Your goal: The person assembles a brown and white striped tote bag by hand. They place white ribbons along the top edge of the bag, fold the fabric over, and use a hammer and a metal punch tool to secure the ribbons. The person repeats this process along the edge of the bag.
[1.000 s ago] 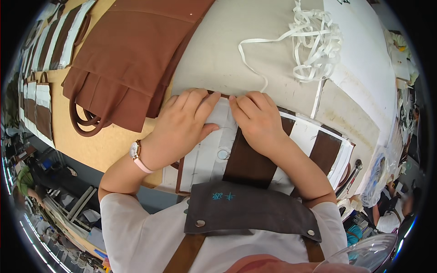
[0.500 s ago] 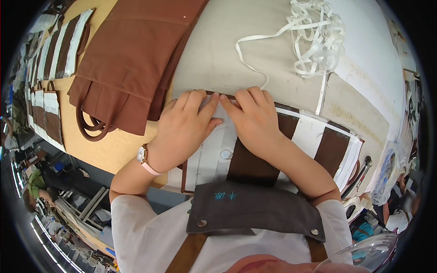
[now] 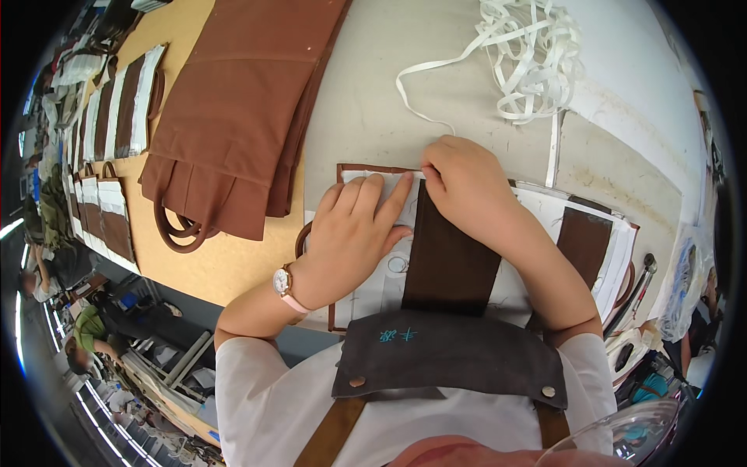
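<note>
In front of me lies a flat bag piece [image 3: 450, 253] with dark brown and white bands, a brown edge and brown handles at both ends. My left hand [image 3: 350, 233] rests flat on its white left part, fingers stretched toward the far edge and thumb apart. At that far edge my right hand [image 3: 471, 183] is closed in a pinch, its fingertips just right of my left index finger. A narrow white tape [image 3: 424, 117] runs from a loose heap into my right hand; the pinched part is hidden. A round snap [image 3: 398, 265] shows below my left thumb.
The heap of white tape [image 3: 537, 66] lies at the far right. Folded brown bags [image 3: 233, 117] with handles are stacked at the left. Striped pieces [image 3: 132, 101] lie farther left. A dark long-handled tool [image 3: 634, 292] and a clear plastic bag [image 3: 685, 280] are at the right.
My right hand has shifted right along the far edge and closed into a pinch on the tape. My left hand has slid down a little and lies flatter, uncovering the piece's far left corner.
</note>
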### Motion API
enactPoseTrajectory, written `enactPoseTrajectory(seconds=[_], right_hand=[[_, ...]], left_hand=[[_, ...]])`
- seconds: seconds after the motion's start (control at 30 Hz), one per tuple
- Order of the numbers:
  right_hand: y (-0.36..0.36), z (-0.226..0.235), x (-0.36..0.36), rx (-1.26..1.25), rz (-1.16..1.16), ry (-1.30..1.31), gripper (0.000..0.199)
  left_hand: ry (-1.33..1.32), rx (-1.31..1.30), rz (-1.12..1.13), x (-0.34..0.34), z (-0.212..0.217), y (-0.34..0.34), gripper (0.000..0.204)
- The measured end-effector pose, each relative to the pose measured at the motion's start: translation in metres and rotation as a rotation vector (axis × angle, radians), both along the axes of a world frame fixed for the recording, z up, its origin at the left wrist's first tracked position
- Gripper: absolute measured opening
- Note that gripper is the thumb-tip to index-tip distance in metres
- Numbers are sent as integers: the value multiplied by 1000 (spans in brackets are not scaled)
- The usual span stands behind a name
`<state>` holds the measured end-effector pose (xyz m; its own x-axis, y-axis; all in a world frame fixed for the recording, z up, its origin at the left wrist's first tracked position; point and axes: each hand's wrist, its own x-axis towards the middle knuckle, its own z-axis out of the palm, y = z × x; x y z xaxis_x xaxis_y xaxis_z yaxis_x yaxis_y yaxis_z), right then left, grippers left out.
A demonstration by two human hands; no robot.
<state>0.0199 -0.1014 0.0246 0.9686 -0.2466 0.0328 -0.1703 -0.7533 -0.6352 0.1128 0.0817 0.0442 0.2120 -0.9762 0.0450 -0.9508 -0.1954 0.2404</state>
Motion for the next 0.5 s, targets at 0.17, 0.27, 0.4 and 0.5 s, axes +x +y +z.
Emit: enactPoseTrajectory(seconds=[0.17, 0.27, 0.4, 0.5], right_hand=[[5, -12, 3, 61, -64, -106, 8], [10, -20, -4, -25, -49, -221, 14], [1, -22, -13, -242, 157, -357, 17], [-2, -22, -18, -333, 261, -354, 17]], left_hand=[[-37, 11, -12, 2, -5, -1, 61], [-37, 5, -1, 1, -5, -2, 59], [-26, -33, 10, 4, -6, -3, 58], [3, -51, 2, 6, -3, -5, 58]])
